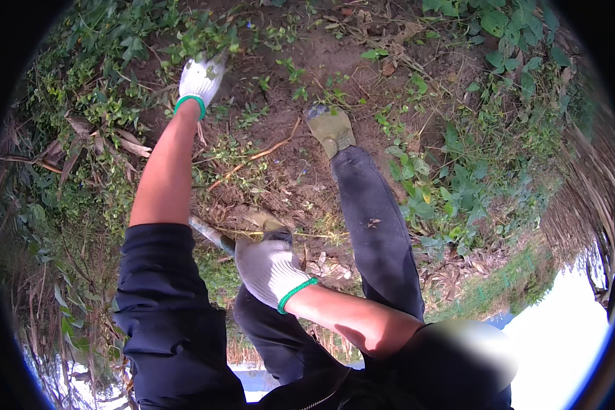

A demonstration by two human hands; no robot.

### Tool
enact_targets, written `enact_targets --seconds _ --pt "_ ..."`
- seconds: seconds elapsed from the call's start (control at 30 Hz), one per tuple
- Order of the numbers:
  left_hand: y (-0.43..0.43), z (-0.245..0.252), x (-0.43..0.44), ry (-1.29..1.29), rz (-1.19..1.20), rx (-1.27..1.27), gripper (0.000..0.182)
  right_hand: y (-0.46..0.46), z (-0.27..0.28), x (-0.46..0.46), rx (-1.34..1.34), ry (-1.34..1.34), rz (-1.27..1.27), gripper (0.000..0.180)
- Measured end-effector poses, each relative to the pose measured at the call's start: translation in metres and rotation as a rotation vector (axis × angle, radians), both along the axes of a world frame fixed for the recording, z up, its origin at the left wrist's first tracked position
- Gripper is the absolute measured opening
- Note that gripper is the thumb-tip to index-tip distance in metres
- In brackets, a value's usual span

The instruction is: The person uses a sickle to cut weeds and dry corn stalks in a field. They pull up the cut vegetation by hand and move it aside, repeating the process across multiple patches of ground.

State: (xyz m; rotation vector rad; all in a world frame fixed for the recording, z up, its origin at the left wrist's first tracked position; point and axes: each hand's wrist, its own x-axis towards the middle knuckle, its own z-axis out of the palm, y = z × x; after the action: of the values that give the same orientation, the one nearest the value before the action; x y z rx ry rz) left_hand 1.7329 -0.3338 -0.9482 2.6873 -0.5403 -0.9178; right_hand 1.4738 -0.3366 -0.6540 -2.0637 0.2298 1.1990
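My left hand (201,79), in a white knit glove with a green cuff, reaches far forward to the upper left. Its fingers are closed around a bunch of leafy green weeds (205,38), slightly blurred, and the fingertips are partly hidden by leaves. Closer to my body, my right hand (269,266), in a matching glove, grips a hand tool (212,234). A worn, greyish length of that tool sticks out to the left of the glove. Its far end is lost among the plants, so I cannot tell its exact kind.
Brown soil (318,61) with scattered weeds lies between my hands and feet. One olive shoe (333,128) stands ahead, another (266,221) beyond my right hand. A dry stalk (266,151) lies across the ground. Broad-leaved plants (456,189) grow at right, beside dry stalks (576,200).
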Motion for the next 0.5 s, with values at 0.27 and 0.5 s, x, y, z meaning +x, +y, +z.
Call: enact_targets --seconds 0.27,0.5 --pt "0.179 0.049 0.069 -0.095 0.200 0.110 0.046 0.015 -0.011 -0.001 0.109 0.255 -0.038 0.029" --pt "0.304 0.101 0.047 0.129 1.274 -0.079 0.032 0.015 -0.006 0.015 0.168 0.294 0.112 0.027"
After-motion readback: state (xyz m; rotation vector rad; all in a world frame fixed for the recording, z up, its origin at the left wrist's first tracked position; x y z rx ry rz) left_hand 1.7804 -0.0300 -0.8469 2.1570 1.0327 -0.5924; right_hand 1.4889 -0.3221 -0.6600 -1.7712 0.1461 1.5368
